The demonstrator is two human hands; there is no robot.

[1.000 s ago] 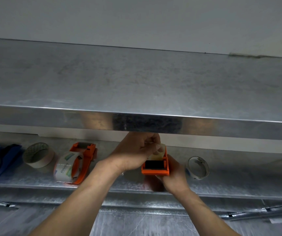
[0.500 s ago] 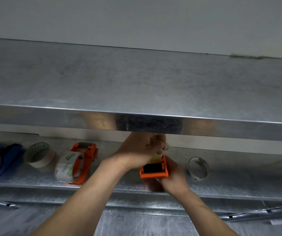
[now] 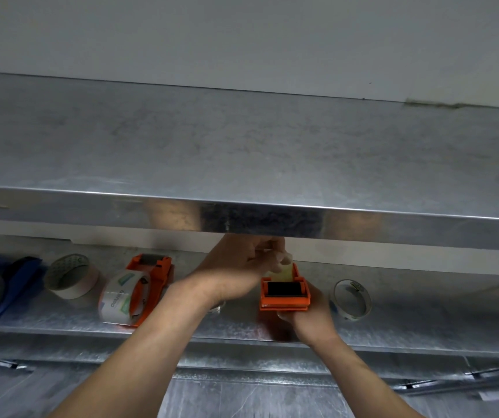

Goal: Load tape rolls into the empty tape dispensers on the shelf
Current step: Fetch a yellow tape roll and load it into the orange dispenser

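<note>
The orange dispenser now sits slightly further right than a second ago, and the left hand above it has shifted with it. The right hand grips this dispenser from beneath, over the front edge of the lower shelf. The left hand pinches a yellowish tape strip that rises from its top. Just to the right a thin tape roll stands on the shelf. To the left lie a second orange dispenser carrying a clear tape roll, a white tape roll and, at the left end, a blue dispenser. The upper shelf hides the left fingertips.
</note>
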